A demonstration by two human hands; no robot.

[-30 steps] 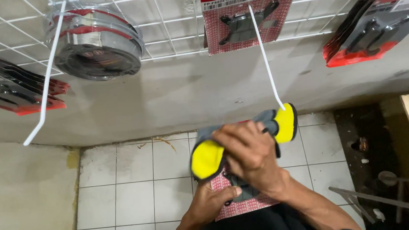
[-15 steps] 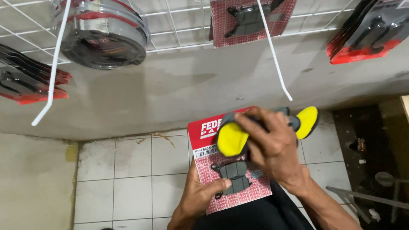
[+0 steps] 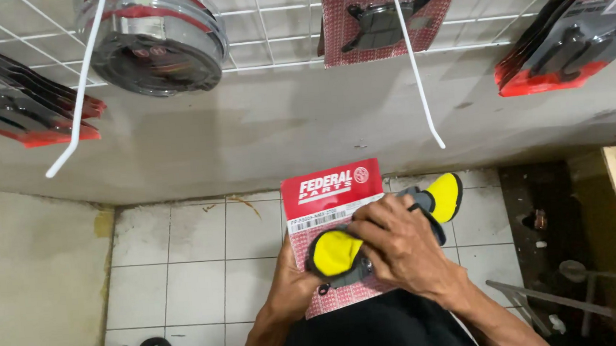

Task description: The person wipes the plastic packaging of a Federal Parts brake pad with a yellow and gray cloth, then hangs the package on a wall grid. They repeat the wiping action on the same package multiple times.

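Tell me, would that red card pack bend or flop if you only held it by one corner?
Probably a little. The red card pack looks thin and flat, so its top may flex. The dark part sealed on it likely adds weight low down. The left hand supports it from beneath while the right hand presses a yellow-and-grey tool against it.

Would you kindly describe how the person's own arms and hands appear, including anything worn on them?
Both are bare: the left hand and right hand wear no gloves, and no rings, watch or bracelet show. The forearms are uncovered too, with no sleeve reaching into view. Both look lean, with knuckles and tendons showing.
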